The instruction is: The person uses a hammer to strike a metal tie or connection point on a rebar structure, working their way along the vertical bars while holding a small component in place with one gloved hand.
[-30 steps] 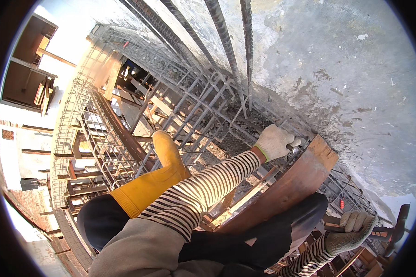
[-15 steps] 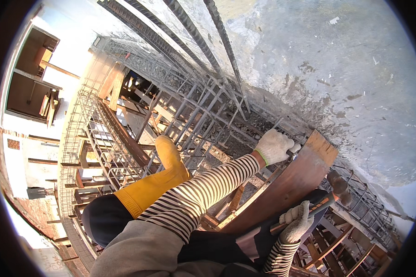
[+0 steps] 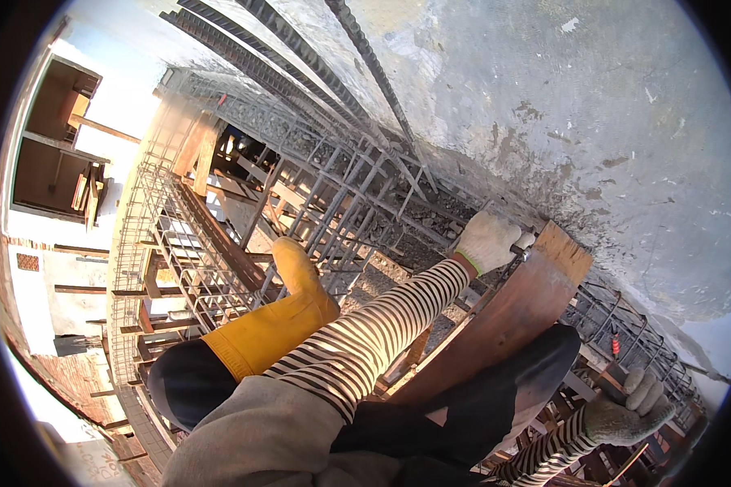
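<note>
Over there, 1 yellow boot [image 3: 300, 300] showing

Dark-and-cream striped sleeves [image 3: 374, 333], grey top [image 3: 252, 430], dark trousers [image 3: 503, 394]; left hand [image 3: 489, 243] and right hand [image 3: 628, 415] in pale knit gloves [image 3: 481, 235], lime trim [image 3: 473, 266] on the left.

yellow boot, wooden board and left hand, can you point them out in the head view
Yellow boot [image 3: 284, 318], head view: on its shaft.
Wooden board [image 3: 503, 325], head view: on its broad brown face.
Left hand [image 3: 486, 242], head view: on the gloved back.
</note>
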The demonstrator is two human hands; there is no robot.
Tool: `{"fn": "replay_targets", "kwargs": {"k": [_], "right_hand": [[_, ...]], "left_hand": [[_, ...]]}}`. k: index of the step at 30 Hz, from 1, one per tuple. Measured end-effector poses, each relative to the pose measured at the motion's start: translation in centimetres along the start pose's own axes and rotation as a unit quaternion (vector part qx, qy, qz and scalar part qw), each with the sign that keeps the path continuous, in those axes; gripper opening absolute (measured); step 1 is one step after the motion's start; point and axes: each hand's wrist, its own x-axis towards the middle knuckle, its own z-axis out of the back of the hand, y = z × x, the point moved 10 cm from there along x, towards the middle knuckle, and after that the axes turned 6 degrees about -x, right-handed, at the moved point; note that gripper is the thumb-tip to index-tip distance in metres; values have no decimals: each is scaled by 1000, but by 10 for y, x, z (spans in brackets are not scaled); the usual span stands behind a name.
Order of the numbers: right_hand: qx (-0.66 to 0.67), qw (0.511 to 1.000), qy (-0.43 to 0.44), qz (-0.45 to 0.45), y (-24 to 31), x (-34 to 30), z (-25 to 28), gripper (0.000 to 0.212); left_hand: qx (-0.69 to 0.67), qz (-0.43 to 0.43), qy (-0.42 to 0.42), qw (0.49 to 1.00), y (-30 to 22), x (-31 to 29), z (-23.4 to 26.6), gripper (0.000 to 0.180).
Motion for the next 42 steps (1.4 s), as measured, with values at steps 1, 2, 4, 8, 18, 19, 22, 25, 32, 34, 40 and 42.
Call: {"fn": "replay_targets", "kwargs": {"k": [1, 2, 4, 8, 18, 19, 22, 25, 32, 34, 40, 42], "right_hand": [[164, 966, 201, -13, -34, -42, -36, 34], [138, 936, 258, -193, -113, -94, -40, 33], [-152, 793, 322, -494, -204, -188, -24, 32], [-100, 802, 325, -492, -162, -175, -20, 27], [203, 947, 211, -130, -70, -93, -34, 29], [92, 917, 291, -257, -138, -138, -19, 28], [-168, 706, 360, -587, -210, -234, 6, 23], [-201, 696, 384, -573, -195, -241, 12, 19], [-228, 853, 316, -348, -168, -135, -5, 27], [-238, 845, 314, -361, -179, -129, 6, 30], [-242, 836, 292, -396, -215, -133, 22, 29], [-248, 835, 292, -395, -217, -136, 22, 29]], "left_hand": [[-5, -5, -11, 1000, -2, -1, 1, 32], [-11, 5, -15, 1000, 2, -3, -1, 32], [-19, 25, -23, 999, 17, -12, 4, 31], [11, 13, 46, 999, 15, -21, 0, 17], [0, -35, 31, 999, 8, -39, -13, 22], [-38, 13, -4, 999, 17, -35, -3, 29], [-101, 156, -19, 982, 76, -40, 10, 63], [-86, 111, 3, 990, 84, -49, 27, 65], [-186, -15, -136, 973, 5, -72, 112, 59], [-211, -60, -137, 966, -35, -80, 146, 54], [-289, -221, -288, 886, -118, -142, 257, 19], [-253, -234, -285, 894, -127, -146, 261, 22]]}}
